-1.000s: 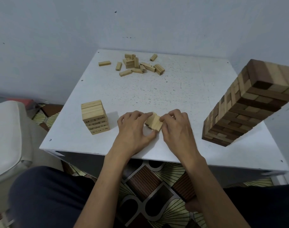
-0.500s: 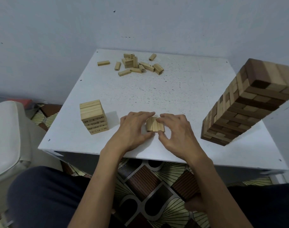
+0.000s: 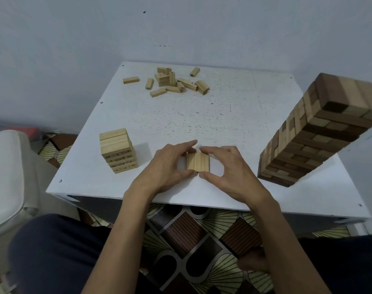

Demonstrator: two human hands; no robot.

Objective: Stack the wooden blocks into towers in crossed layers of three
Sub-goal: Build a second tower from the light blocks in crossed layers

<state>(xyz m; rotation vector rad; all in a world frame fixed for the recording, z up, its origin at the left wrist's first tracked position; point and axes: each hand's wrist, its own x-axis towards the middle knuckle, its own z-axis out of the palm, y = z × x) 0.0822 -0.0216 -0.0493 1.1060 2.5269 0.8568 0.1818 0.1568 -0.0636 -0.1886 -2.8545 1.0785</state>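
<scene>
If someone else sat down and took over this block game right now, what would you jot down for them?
Hands: the left hand and right hand both pinch the row of three blocks between thumbs and fingers, flat on the table near its front edge.
Done: a short pale tower stands to the left, a tall two-tone tower to the right.
To do: loose blocks lie at the far side; they probably go onto this row in crossed threes.

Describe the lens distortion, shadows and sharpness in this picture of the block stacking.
Head view: the tall tower leans outward, bent by the wide lens, its top slightly blurred; the small tower casts a soft shadow rightward on the table; lighting dim, no glare.
</scene>
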